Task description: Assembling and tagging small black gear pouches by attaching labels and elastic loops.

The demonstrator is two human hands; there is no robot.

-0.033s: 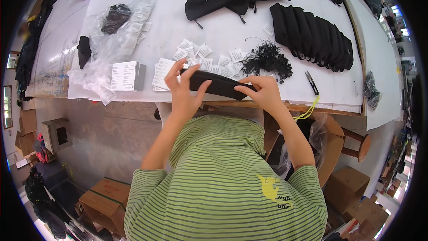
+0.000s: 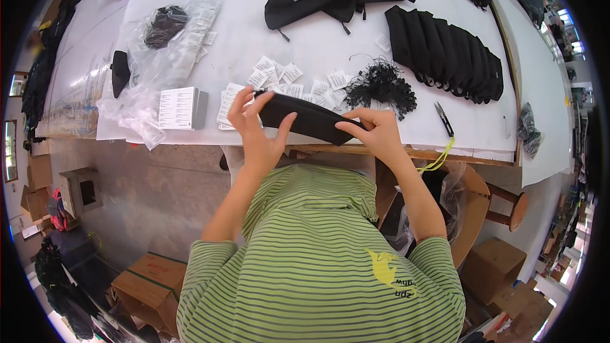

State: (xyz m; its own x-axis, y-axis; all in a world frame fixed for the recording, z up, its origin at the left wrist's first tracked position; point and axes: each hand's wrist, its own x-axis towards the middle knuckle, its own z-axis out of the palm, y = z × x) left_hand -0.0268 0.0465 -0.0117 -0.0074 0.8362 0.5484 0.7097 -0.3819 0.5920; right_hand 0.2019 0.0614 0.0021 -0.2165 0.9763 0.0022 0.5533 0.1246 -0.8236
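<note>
At the white surface (image 2: 356, 51), crumpled clear bags (image 2: 159, 57) lie far left; the left hand (image 2: 257, 130) and right hand (image 2: 375, 130) pinch opposite ends of a black pouch (image 2: 308, 119), fingers pressed to it, stretched above scattered paper tags (image 2: 279, 76), finished pouches (image 2: 445, 54) stacked right.

A long black pouch (image 2: 309, 121) lies level above the table's edge.

Wearer had a short-sleeved T-shirt (image 2: 318, 260), light green with thin dark horizontal stripes, small yellow print on the chest. Forearms and both hands bare.
</note>
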